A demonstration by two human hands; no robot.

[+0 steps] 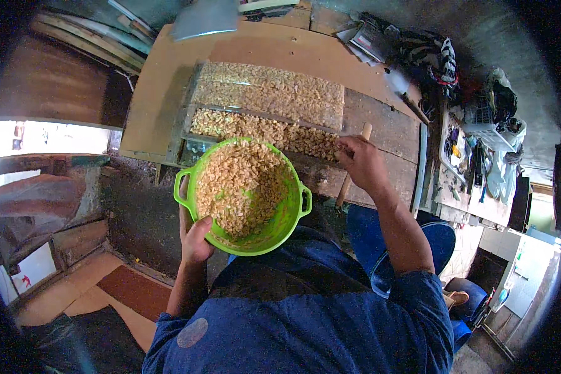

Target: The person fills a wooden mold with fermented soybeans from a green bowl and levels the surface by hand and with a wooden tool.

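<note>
My left hand [199,239] grips the lower left rim of a lime green plastic bowl [302,213] with two loop handles, thumb over the edge. Loose light-brown crumbly pieces [237,181] fill most of it. At the right end of a long strip of the same pieces [262,132] on the wooden table, my right hand [359,161] has its fingers bent together; what lies between them is hidden. A round wooden stick [344,187] passes under that hand. Farther back, a flat layer of pieces [268,93] lies under what looks like a clear sheet.
The board-topped table [380,165] has a bluish edge strip [420,168] at its right. A clear plastic sheet [206,22] lies at the far edge. A side bench holds a white basket [489,134] and bags. Blue containers [439,243] stand below on the right.
</note>
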